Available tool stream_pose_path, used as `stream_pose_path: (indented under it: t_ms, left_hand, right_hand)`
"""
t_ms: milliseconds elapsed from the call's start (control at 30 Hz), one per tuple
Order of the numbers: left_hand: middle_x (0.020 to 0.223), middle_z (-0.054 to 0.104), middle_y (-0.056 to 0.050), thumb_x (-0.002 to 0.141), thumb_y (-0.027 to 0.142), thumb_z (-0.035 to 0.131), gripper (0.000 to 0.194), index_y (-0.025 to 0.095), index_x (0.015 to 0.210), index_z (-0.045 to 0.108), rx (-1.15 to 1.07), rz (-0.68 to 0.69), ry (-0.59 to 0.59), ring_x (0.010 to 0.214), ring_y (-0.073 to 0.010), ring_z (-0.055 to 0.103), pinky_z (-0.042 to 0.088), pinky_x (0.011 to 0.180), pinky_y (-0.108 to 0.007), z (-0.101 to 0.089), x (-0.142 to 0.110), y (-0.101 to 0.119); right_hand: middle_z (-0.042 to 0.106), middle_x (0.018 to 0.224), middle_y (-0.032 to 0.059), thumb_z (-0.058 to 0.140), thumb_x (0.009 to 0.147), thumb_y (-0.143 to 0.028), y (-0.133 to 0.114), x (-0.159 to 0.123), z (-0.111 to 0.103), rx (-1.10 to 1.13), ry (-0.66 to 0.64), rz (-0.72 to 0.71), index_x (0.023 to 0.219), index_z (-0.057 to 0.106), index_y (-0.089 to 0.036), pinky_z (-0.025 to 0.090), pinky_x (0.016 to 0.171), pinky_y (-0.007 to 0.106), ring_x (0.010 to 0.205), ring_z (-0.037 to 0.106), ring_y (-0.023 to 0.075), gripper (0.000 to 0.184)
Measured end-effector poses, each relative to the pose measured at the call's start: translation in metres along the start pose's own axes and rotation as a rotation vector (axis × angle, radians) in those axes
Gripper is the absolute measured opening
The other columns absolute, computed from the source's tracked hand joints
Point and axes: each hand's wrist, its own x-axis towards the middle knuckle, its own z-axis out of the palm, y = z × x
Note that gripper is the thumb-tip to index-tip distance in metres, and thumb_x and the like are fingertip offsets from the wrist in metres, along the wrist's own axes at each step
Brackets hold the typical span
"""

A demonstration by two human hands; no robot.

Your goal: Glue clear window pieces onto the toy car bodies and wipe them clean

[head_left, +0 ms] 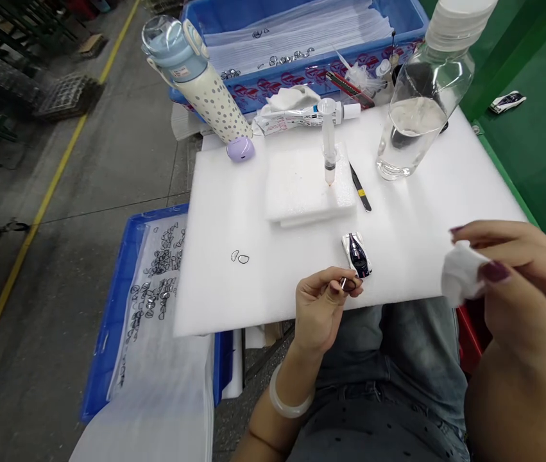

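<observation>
Between the thumb and fingers of my left hand [323,308] is a small dark, shiny curved piece [348,284]; its exact kind is too small to make out. Just beyond those fingertips a white and dark-blue toy car [357,254] lies on the white foam sheet [224,295]. My right hand [523,282] pinches a crumpled white tissue [460,273] off the sheet's right edge. Two small thin-rimmed, half-round clear pieces [240,256] rest on the foam to the left. A syringe [329,144] stands tip down on a foam block [301,186], with tweezers [361,189] beside it.
A clear bottle of liquid [414,128] stands back right. At the back are a dotted flask [205,83], a purple case [240,149], a tube [301,119] and a blue crate [263,90]. A blue tray [104,346] with several small rimmed pieces sits lower left.
</observation>
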Motion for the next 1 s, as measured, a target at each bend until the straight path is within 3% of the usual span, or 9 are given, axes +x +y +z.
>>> stream_pose_path:
  t_ms: [100,167,200,300,400,533,700,833,1000]
  left_hand:
    - [0.071,0.075,-0.002,0.075,0.044,0.086,0.022,0.025,0.085,0.081,0.044,0.01,-0.03,0.066,-0.0109,0.069,0.061,0.065,-0.019,-0.005,0.0,0.005]
    - [0.076,0.076,-0.002,0.078,0.034,0.085,0.015,0.024,0.089,0.081,0.249,0.103,-0.047,0.071,-0.0131,0.071,0.062,0.069,-0.023,-0.009,0.002,0.009]
    - [0.08,0.077,-0.002,0.08,0.028,0.083,0.012,0.024,0.091,0.08,0.423,0.194,-0.044,0.074,-0.0139,0.071,0.062,0.071,-0.025,-0.011,0.003,0.011]
    - [0.086,0.077,-0.002,0.084,0.017,0.077,0.013,0.023,0.095,0.077,0.994,0.528,0.001,0.076,-0.0156,0.071,0.061,0.072,-0.03,-0.011,0.009,0.013]
    - [0.085,0.075,-0.003,0.087,0.016,0.073,0.011,0.02,0.097,0.075,1.295,0.756,0.01,0.076,-0.0174,0.07,0.06,0.068,-0.031,-0.007,0.014,0.01]
    - [0.083,0.073,-0.005,0.089,0.017,0.071,0.011,0.017,0.1,0.072,1.426,0.904,-0.043,0.074,-0.0174,0.067,0.057,0.067,-0.03,-0.002,0.016,0.003]
    - [0.086,0.072,-0.006,0.09,0.017,0.07,0.013,0.015,0.103,0.072,1.462,0.881,-0.11,0.075,-0.0183,0.066,0.057,0.069,-0.03,-0.003,0.015,-0.002]
    - [0.088,0.071,-0.006,0.091,0.02,0.07,0.015,0.017,0.105,0.072,1.433,0.825,-0.105,0.078,-0.0185,0.066,0.058,0.072,-0.031,-0.004,0.016,-0.002]
    - [0.107,0.071,-0.007,0.084,0.021,0.077,0.026,0.02,0.109,0.073,1.252,0.556,-0.107,0.099,-0.0205,0.069,0.059,0.089,-0.035,-0.008,0.02,0.008]
  right_hand:
    - [0.058,0.066,0.0055,0.06,0.07,-0.016,0.023,0.012,-0.006,0.28,0.283,0.102,0.053,0.054,-0.024,0.048,0.079,0.042,0.088,0.066,0.029,0.02]
    - [0.057,0.064,0.0042,0.061,0.073,-0.021,0.031,0.017,-0.01,0.423,0.4,0.243,0.055,0.049,-0.025,0.047,0.069,0.04,0.071,0.062,0.0243,0.022]
    - [0.053,0.061,0.0025,0.063,0.077,-0.025,0.031,0.018,-0.01,0.475,0.396,0.303,0.058,0.047,-0.025,0.045,0.059,0.037,0.057,0.054,0.0198,0.025]
    - [0.038,0.05,-0.0036,0.065,0.087,-0.037,0.025,0.012,0.0,0.447,0.216,0.374,0.064,0.045,-0.024,0.025,0.04,0.029,0.039,0.027,0.0113,0.033]
    - [0.045,0.056,-0.0039,0.074,0.083,-0.037,0.02,0.004,0.019,0.133,-0.045,0.306,0.073,0.051,-0.022,0.027,0.041,0.025,0.045,0.036,0.0103,0.029]
    - [0.047,0.059,-0.0049,0.07,0.084,-0.028,0.029,0.002,0.037,-0.225,-0.38,0.159,0.077,0.054,-0.02,0.03,0.047,0.022,0.051,0.04,0.0085,0.02]
    - [0.058,0.063,-0.0033,0.061,0.089,-0.029,0.039,0.005,0.043,-0.379,-0.6,0.087,0.084,0.055,-0.02,0.035,0.052,0.022,0.053,0.05,0.0109,0.012]
    - [0.059,0.063,-0.0018,0.057,0.09,-0.032,0.037,0.006,0.043,-0.45,-0.65,0.092,0.084,0.053,-0.02,0.033,0.051,0.023,0.052,0.051,0.013,0.014]
    - [0.059,0.062,-0.0011,0.057,0.091,-0.037,0.036,0.007,0.042,-0.466,-0.666,0.108,0.081,0.053,-0.02,0.03,0.051,0.023,0.051,0.051,0.0135,0.02]
